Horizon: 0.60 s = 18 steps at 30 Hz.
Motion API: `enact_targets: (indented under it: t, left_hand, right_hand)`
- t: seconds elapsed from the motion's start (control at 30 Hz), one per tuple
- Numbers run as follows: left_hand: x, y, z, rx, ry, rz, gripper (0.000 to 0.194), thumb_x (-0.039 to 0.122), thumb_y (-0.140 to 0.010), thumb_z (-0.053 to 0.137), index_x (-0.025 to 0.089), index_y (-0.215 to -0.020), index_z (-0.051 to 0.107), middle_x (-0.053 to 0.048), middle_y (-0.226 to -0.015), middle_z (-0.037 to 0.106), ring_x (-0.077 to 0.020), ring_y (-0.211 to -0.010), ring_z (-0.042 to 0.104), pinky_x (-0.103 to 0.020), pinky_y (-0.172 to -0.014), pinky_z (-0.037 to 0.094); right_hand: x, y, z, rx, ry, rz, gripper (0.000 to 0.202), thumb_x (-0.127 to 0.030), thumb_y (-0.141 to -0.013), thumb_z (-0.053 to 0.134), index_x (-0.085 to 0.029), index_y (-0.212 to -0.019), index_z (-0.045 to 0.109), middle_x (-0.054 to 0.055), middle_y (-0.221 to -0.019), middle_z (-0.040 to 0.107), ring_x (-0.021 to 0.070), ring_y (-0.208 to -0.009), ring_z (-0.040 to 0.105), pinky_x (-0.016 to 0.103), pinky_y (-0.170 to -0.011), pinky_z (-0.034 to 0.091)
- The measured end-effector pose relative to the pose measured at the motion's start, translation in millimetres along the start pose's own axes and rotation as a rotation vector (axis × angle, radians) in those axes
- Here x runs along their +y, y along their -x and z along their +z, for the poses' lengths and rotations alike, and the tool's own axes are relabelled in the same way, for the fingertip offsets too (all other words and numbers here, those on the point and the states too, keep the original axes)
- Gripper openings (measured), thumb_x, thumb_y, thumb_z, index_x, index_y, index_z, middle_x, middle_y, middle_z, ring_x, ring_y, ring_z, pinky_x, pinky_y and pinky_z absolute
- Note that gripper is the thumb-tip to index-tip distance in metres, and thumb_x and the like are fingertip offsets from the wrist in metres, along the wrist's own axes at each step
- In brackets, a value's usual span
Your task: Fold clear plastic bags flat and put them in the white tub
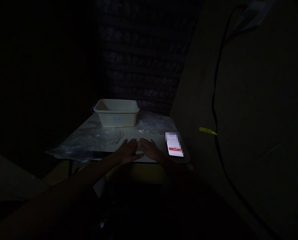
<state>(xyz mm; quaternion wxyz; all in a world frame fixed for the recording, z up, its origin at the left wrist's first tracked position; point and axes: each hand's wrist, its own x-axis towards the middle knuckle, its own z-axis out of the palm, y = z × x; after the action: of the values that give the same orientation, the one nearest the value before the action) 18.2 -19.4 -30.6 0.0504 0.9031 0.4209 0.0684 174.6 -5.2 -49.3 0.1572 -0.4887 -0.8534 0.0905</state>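
Note:
My left hand lies flat near the front edge of a small white table, fingers stretched out. Beside it my right hand rests in the same way, its fingers pointing in toward the left hand. Neither hand holds anything. To the right of my right hand a lit phone lies face up, its screen white with a red bar. Behind the hands a cream plastic tub stands on the table; its inside is mostly in shadow.
Crumpled clear plastic covers the table's left side and hangs over the edge. More clear plastic lies right of the tub. A dark cable with a yellow tag runs down the right wall. A patterned curtain hangs behind. The room is very dim.

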Motion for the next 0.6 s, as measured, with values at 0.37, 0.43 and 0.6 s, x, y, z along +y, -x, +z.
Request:
enact_targets:
  t: [0.37, 0.43, 0.6]
  left_hand:
    - [-31, -18, -15.7, 0.309, 0.706, -0.312, 0.018, 0.027, -0.06, 0.046, 0.018, -0.065, 0.061, -0.005, -0.072, 0.062, -0.0191, -0.071, 0.054, -0.024, -0.065, 0.038]
    - [-27, -21, -15.2, 0.302, 0.796, -0.329, 0.016, 0.027, -0.057, 0.049, 0.018, -0.063, 0.061, -0.004, -0.073, 0.063, -0.0185, -0.071, 0.053, -0.023, -0.064, 0.038]
    - [-21, -27, -15.8, 0.253, 0.985, -0.365, 0.018, 0.029, -0.052, 0.056, 0.015, -0.062, 0.06, -0.001, -0.061, 0.06, -0.0121, -0.053, 0.049, -0.02, -0.049, 0.036]
  right_hand:
    - [15, -22, -16, 0.066, 0.166, 0.237, 0.018, -0.027, -0.068, 0.043, -0.024, -0.073, 0.06, 0.002, -0.091, 0.055, 0.0172, -0.088, 0.046, 0.029, -0.073, 0.035]
    - [10, -22, -19, 0.052, 0.199, 0.227, 0.018, -0.026, -0.069, 0.042, -0.023, -0.073, 0.06, 0.003, -0.09, 0.054, 0.0173, -0.087, 0.046, 0.03, -0.072, 0.034]
    - [2, -22, -30, 0.143, 0.137, 0.083, 0.015, -0.024, -0.07, 0.042, -0.022, -0.073, 0.057, 0.003, -0.092, 0.053, 0.017, -0.091, 0.043, 0.031, -0.078, 0.031]
